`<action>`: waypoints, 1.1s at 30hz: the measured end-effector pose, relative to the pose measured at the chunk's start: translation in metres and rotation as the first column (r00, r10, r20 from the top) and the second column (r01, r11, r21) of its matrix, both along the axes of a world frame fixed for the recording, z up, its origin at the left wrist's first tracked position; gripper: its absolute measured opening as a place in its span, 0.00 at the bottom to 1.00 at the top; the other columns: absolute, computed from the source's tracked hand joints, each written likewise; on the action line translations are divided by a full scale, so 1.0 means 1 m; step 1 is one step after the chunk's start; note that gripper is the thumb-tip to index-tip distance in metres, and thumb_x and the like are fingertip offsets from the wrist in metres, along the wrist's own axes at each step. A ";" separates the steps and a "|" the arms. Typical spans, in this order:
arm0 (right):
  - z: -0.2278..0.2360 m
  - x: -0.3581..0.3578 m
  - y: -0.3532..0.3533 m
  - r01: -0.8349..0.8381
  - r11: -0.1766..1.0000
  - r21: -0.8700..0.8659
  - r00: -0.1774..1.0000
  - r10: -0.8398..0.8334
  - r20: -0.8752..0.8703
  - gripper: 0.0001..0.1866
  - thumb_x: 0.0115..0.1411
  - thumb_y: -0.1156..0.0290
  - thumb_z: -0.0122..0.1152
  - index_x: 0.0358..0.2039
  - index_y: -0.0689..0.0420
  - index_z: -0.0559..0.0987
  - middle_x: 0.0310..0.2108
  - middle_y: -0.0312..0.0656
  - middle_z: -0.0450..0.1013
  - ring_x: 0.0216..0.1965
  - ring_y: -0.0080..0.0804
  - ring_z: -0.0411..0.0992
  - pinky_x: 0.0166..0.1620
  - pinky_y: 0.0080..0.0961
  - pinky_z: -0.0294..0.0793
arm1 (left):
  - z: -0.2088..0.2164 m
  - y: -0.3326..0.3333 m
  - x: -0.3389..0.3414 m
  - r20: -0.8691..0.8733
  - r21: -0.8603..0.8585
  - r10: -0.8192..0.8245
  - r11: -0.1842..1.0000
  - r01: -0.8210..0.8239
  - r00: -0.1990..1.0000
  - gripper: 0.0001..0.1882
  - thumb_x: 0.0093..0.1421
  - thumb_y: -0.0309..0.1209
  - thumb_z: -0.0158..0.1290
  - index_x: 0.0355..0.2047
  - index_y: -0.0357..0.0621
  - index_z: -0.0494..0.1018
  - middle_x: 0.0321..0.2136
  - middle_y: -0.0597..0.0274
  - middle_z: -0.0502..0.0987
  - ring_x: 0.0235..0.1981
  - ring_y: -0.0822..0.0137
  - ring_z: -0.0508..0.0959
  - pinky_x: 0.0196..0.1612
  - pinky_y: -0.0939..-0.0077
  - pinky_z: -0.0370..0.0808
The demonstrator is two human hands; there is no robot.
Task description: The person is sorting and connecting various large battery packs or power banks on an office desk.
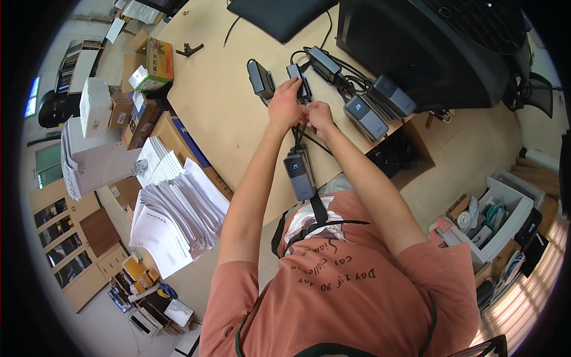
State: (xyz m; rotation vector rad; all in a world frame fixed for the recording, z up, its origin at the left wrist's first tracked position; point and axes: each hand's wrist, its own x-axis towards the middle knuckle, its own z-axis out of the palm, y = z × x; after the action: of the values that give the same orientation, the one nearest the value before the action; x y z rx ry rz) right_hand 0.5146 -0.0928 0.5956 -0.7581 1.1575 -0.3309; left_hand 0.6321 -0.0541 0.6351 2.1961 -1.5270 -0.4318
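Note:
My left hand (285,108) reaches across the table with its fingers laid over the near end of a dark grey power bank (295,72), gripping it. Close beside it, my right hand (321,117) is closed, fingertips pinched together near that same end. What the pinch holds is hidden; black cables (299,138) come out just below both hands. These cables lead toward another power bank (298,176) with a small lit display, near the table's front edge. Just left of my left hand stands a further power bank (260,79).
More power banks stand to the right, one with a lit display (358,108), one at the table's right edge (391,95), one behind (324,62), amid tangled black cables. A large black case (410,47) fills the back right. Stacked papers (178,208) and cartons (156,62) lie left.

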 end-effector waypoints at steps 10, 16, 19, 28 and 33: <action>-0.012 0.007 0.001 0.028 0.998 -0.056 0.999 -0.030 -0.020 0.08 0.70 0.71 0.50 0.40 0.64 0.74 0.25 0.46 0.79 0.20 0.32 0.78 0.23 0.27 0.72 | 0.013 0.007 0.000 0.107 0.231 -0.131 0.968 0.103 0.986 0.46 0.51 0.22 0.58 0.71 0.55 0.57 0.73 0.72 0.56 0.55 0.53 0.77 0.53 0.62 0.77; 0.011 0.002 -0.016 -0.410 0.867 -0.285 0.865 0.270 -0.422 0.12 0.68 0.67 0.54 0.40 0.65 0.77 0.31 0.54 0.81 0.32 0.45 0.82 0.37 0.37 0.81 | 0.018 0.008 -0.001 0.085 0.301 -0.108 0.950 0.078 0.990 0.52 0.48 0.14 0.52 0.73 0.60 0.51 0.74 0.76 0.51 0.48 0.48 0.80 0.45 0.58 0.80; 0.025 0.000 -0.026 -0.745 0.550 -0.377 0.606 0.319 -0.729 0.14 0.65 0.64 0.57 0.40 0.63 0.80 0.34 0.55 0.81 0.39 0.53 0.81 0.45 0.43 0.80 | 0.014 0.009 -0.001 0.097 0.312 -0.121 0.946 0.086 0.988 0.53 0.48 0.14 0.53 0.74 0.60 0.49 0.75 0.76 0.49 0.46 0.47 0.80 0.42 0.57 0.80; 0.012 0.001 -0.011 -0.746 0.397 -0.535 0.629 0.156 -0.762 0.13 0.64 0.62 0.59 0.37 0.61 0.80 0.34 0.56 0.81 0.38 0.54 0.81 0.46 0.46 0.79 | 0.007 0.009 -0.007 0.126 0.353 -0.142 0.931 0.089 0.982 0.55 0.49 0.16 0.56 0.75 0.54 0.43 0.76 0.72 0.41 0.42 0.48 0.81 0.39 0.58 0.81; 0.010 -0.006 -0.020 -0.678 0.474 -0.562 0.687 0.138 -0.713 0.14 0.63 0.60 0.60 0.35 0.59 0.81 0.32 0.56 0.80 0.37 0.56 0.80 0.46 0.49 0.77 | 0.016 0.001 -0.010 0.129 0.414 -0.184 0.903 0.115 0.974 0.57 0.49 0.17 0.57 0.75 0.53 0.40 0.77 0.71 0.38 0.41 0.49 0.82 0.39 0.59 0.81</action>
State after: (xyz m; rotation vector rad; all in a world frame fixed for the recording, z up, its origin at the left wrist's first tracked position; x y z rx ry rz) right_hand 0.5088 -0.1130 0.6060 -2.0852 1.3076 -0.1588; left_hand 0.6220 -0.0533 0.6512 2.4839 -1.8419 -0.6833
